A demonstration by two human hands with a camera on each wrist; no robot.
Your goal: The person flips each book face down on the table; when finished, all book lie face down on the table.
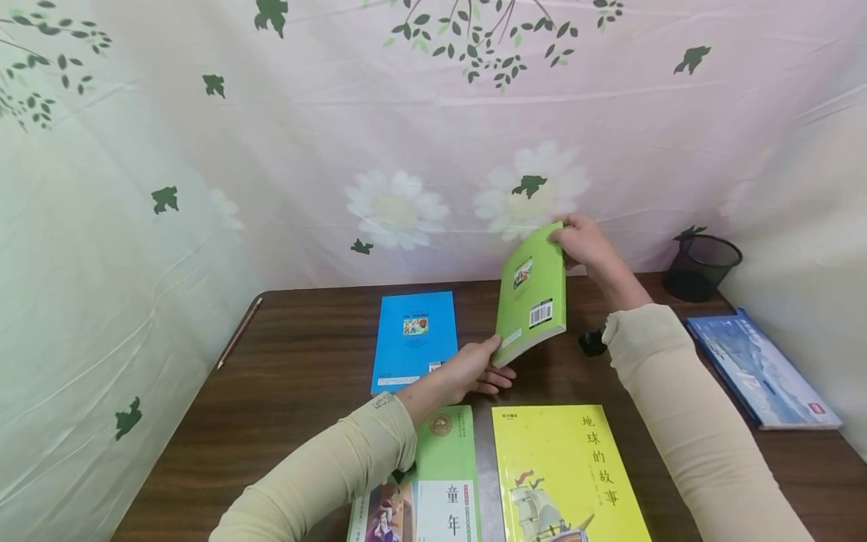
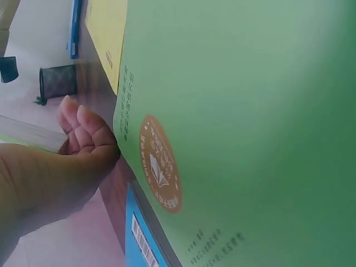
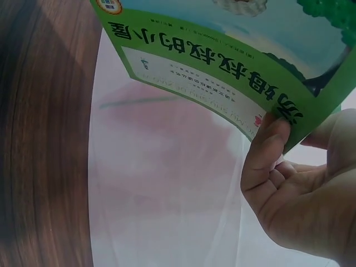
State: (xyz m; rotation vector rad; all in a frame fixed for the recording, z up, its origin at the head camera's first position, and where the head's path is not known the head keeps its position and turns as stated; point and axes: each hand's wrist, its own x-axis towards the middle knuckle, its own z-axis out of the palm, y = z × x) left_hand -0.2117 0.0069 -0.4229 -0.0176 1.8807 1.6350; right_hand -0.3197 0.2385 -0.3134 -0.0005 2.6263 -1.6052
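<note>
A light green paperback book [image 1: 531, 293] is held up tilted over the back of the table, its back cover with a barcode toward the head view. At its top right corner my right hand [image 1: 584, 239] pinches it between thumb and fingers. My left hand [image 1: 474, 369] grips the lower left corner, thumb on the cover and fingers beneath. In the right wrist view the front cover [image 3: 222, 61] shows a picture and black Chinese characters. A blue book [image 1: 416, 316] lies flat just left of the held book, partly behind my left hand.
Nearer me lie a green-and-white book [image 1: 440, 467], partly under my left sleeve, and a yellow book [image 1: 562, 452]. At the right are a blue picture-covered book [image 1: 762, 369] and a black mesh pen holder [image 1: 701, 267]. A pencil [image 1: 239, 333] lies along the left edge; a patterned curtain [image 1: 305, 150] hangs behind.
</note>
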